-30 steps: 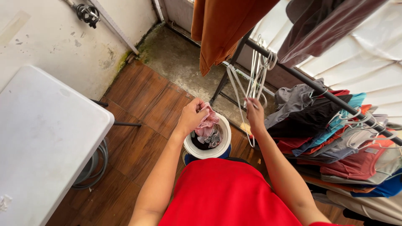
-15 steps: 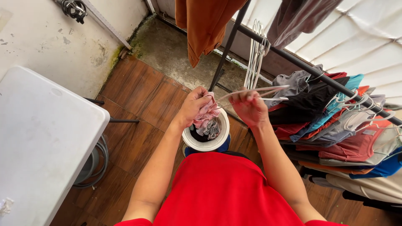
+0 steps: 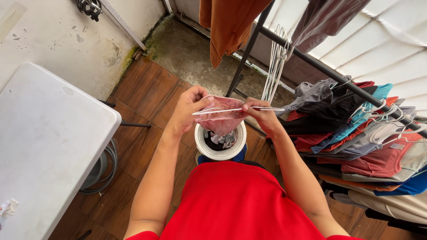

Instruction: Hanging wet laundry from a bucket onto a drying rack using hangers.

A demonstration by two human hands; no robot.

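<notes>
My left hand (image 3: 186,109) pinches one edge of a small pink garment (image 3: 222,116) stretched out above a white bucket (image 3: 205,146). My right hand (image 3: 262,114) grips the other edge together with a thin white hanger (image 3: 231,109) lying across the cloth. More damp clothes sit inside the bucket, under the pink piece. I wear a red shirt, low in the frame.
A black drying rack bar (image 3: 338,82) runs on the right with several garments on hangers (image 3: 356,138) and spare white hangers (image 3: 276,66). A white folding table (image 3: 44,142) stands left, a hose (image 3: 104,171) under it. An orange cloth (image 3: 229,24) hangs above.
My right hand took a white hanger off the rack bar and brought it over the bucket. My left hand lifted the pink garment and both hands now spread it across the hanger.
</notes>
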